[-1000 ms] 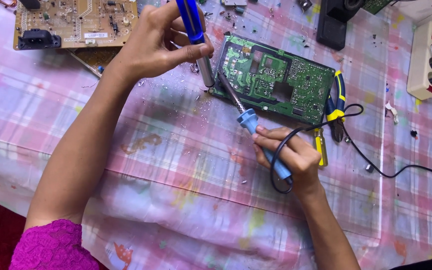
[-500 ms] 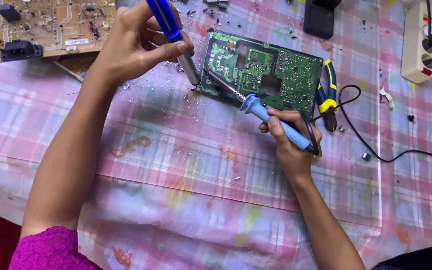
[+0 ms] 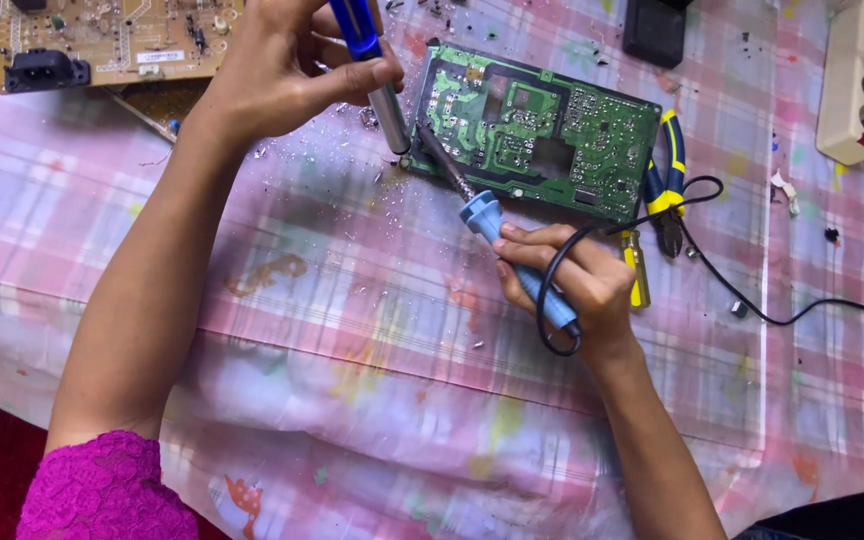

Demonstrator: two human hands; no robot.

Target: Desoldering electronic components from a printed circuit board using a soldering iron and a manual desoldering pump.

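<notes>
My right hand [image 3: 577, 280] grips a blue-handled soldering iron [image 3: 492, 222], its metal tip resting on the left edge of a green circuit board [image 3: 537, 130]. Its black cord [image 3: 752, 300] loops round my wrist and runs off to the right. My left hand [image 3: 287, 70] holds a blue and silver desoldering pump [image 3: 372, 70] upright, its nozzle just left of the board's lower left corner, close to the iron's tip.
A tan circuit board [image 3: 112, 40] lies at the far left. Yellow and blue pliers [image 3: 667, 180] sit beside the green board, a yellow-handled tool [image 3: 637, 270] below them. A beige power strip [image 3: 852, 80] is at the far right. Solder bits litter the plaid cloth [image 3: 352, 330].
The iron's tip has moved from the cloth below the board up onto the board's left edge. My left hand with the pump has stayed near the board's corner.
</notes>
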